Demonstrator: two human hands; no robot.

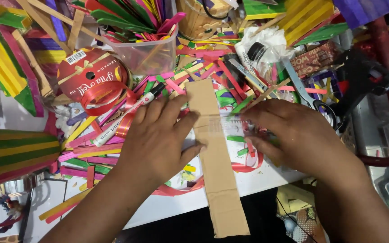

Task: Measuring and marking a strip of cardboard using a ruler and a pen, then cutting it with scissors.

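Brown cardboard strip (214, 157) lies on the white table (176, 204), hanging over its edge, with the left hand (158, 137) pressing flat on it, fingers spread, the right hand (293, 135) pinching a clear ruler (226, 126) across it, and colourful sticks (91, 155) and scissors (309, 96) around.

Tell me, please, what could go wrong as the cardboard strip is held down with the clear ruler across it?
The cardboard strip overhangs the table edge, so it might tip or pivot if the left hand lifts. The clear ruler under the right hand rests over loose coloured sticks, so it could rock or slip. The scissors lie close to that hand.
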